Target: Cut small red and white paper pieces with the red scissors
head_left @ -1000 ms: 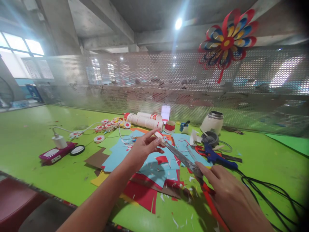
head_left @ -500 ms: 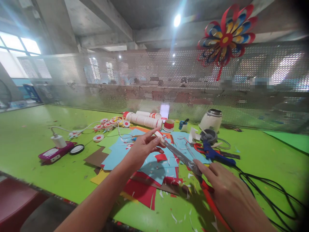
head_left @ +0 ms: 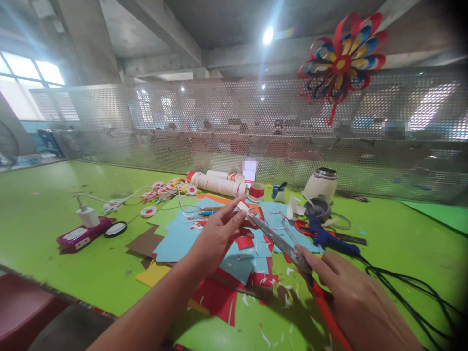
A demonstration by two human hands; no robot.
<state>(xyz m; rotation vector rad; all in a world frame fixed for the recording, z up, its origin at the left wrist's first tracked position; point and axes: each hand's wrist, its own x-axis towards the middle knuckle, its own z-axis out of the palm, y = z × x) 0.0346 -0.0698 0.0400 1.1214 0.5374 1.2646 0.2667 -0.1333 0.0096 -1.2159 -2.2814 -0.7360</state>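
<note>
1. Far left on the table (head_left: 54, 195), a purple device (head_left: 78, 234) with a white plug (head_left: 87, 215) sits apart from your work; a row of small red-and-white discs (head_left: 161, 190) beyond it looks finished.
2. Your left hand (head_left: 219, 231) pinches a small white piece (head_left: 243, 205) between thumb and fingertips, lifted above the paper sheets (head_left: 190, 239).
3. The scissors (head_left: 283, 242) meet that piece at the blade tips. The blades look nearly together; I judge the cut is under way, not complete.
4. Your right hand (head_left: 351, 302) is closed on the red handles, lower right.
5. Snippets strewn over the sheets suggest much cutting is done.
6. Further right, a blue glue gun (head_left: 327, 237) lies unused, so gluing seems left.
7. A paper flower (head_left: 341, 56) hangs on the mesh above.
</note>
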